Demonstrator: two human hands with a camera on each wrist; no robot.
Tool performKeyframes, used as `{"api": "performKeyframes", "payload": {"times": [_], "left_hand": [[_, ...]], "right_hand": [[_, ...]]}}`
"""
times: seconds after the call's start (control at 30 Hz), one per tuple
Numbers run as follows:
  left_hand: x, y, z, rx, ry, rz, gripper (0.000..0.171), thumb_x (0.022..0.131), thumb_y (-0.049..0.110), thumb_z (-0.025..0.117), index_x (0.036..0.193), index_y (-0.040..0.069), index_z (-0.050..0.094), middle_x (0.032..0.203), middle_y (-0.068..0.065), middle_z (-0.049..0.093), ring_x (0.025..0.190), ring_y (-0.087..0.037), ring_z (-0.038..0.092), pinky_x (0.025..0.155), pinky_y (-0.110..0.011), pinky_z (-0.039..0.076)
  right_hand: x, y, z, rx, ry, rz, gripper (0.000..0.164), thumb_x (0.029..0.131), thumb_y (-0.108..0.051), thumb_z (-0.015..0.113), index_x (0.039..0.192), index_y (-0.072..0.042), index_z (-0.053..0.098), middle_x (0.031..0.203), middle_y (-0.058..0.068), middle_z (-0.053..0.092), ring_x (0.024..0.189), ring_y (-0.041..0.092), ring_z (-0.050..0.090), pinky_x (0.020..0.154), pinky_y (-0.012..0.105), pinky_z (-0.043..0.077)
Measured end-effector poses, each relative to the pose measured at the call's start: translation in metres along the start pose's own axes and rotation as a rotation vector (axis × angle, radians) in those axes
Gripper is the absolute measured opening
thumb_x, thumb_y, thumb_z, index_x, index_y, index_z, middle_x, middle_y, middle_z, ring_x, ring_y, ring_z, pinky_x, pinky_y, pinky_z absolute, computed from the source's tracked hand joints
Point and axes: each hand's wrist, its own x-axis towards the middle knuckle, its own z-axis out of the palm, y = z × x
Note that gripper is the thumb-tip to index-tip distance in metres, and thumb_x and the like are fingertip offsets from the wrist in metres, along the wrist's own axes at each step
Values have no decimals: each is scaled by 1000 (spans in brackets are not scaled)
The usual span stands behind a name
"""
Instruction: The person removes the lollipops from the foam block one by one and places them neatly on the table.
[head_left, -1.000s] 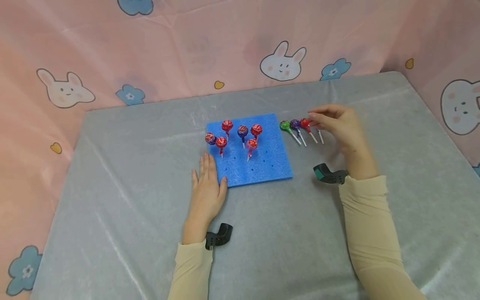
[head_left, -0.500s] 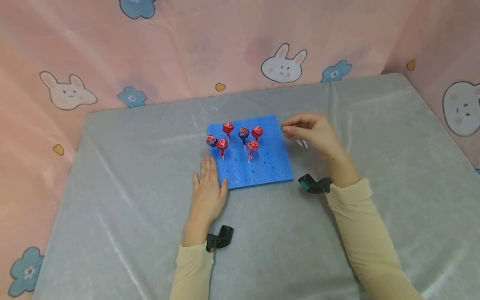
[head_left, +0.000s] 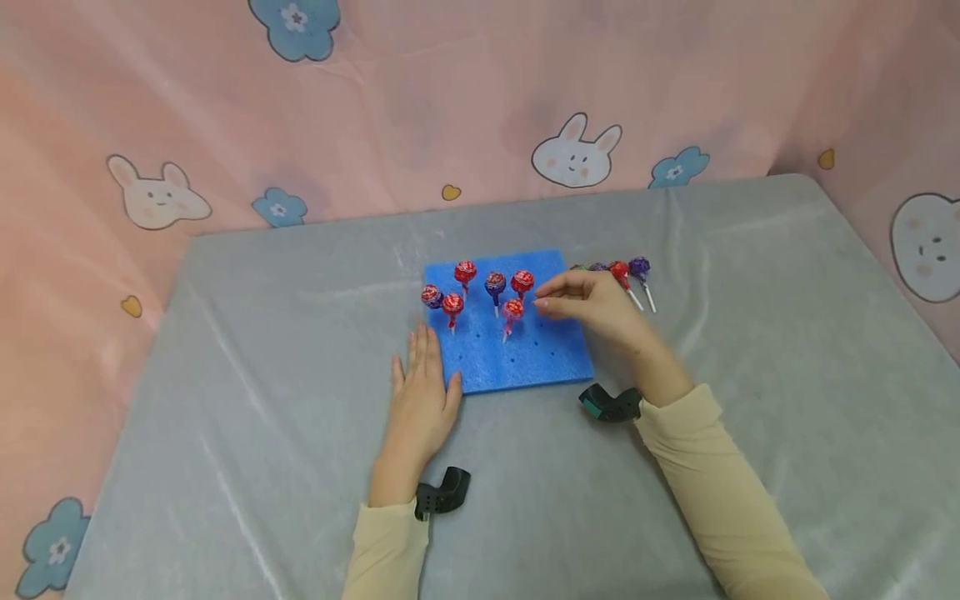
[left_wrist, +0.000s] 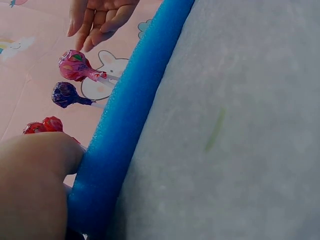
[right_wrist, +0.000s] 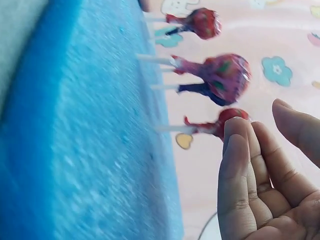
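Several wrapped lollipops stand upright by their sticks in a blue foam board (head_left: 487, 371). Among them are a pink lollipop (head_left: 513, 309), a purple one (head_left: 495, 283) and a red one (head_left: 522, 281). My left hand (head_left: 422, 408) lies with straight fingers along the board's left edge, its fingertips touching it. My right hand (head_left: 603, 312) hovers over the board's right side, beside the pink and red lollipops. In the right wrist view, the right hand's thumb stands apart from its fingers (right_wrist: 235, 175), with nothing held between them.
On the grey-covered table (head_left: 300, 375), more lollipops lie right of the board, including a red one (head_left: 619, 271) and a purple one (head_left: 640, 267). My right hand partly hides this row. A pink curtain (head_left: 375, 108) rises behind the table.
My right hand has moved left from the loose lollipops to above the board, uncovering the purple lollipop at the row's right end. My left hand stays at the board's edge. The head view has tilted slightly upward.
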Motion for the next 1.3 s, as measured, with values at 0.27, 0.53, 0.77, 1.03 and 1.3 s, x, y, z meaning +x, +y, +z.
{"api": "performKeyframes", "payload": {"times": [0.27, 0.53, 0.77, 1.03, 1.3], "left_hand": [[0, 1, 2, -1, 10, 5, 65, 99, 26, 44, 148, -6, 14, 156, -18, 6, 143, -28, 4, 112, -51, 1], [-1, 1, 1, 8, 9, 5, 65, 99, 26, 43, 148, -6, 15, 156, -18, 7, 143, -28, 4, 112, -51, 2], [-1, 1, 0, 9, 9, 12, 65, 99, 26, 44, 148, -6, 15, 156, -18, 7, 143, -29, 5, 112, -51, 3], [-1, 0, 0, 5, 6, 10, 66, 99, 26, 43, 148, -6, 13, 156, -18, 6, 143, -29, 4, 112, -51, 2], [-1, 1, 1, -6, 8, 8, 65, 99, 25, 44, 148, -6, 15, 156, -18, 7, 143, -29, 6, 112, -52, 3]], "right_hand": [[0, 4, 16, 29, -19, 32, 25, 86, -4, 67, 107, 10, 63, 95, 13, 68, 82, 17, 66, 75, 25, 53], [2, 7, 27, 22, -13, 45, 31, 84, -7, 69, 111, 7, 63, 104, 17, 66, 86, 17, 65, 76, 28, 53], [2, 11, 32, -6, -16, 17, 35, 81, -3, 72, 112, 9, 62, 102, 17, 66, 89, 18, 64, 76, 25, 53], [4, 18, 40, -34, -46, -18, 22, 81, 4, 69, 100, 12, 61, 92, 18, 68, 78, 10, 64, 71, 20, 51], [3, 18, 44, -40, -31, -37, 14, 82, 4, 68, 92, 11, 64, 88, 17, 69, 76, 9, 64, 70, 20, 51]]}}
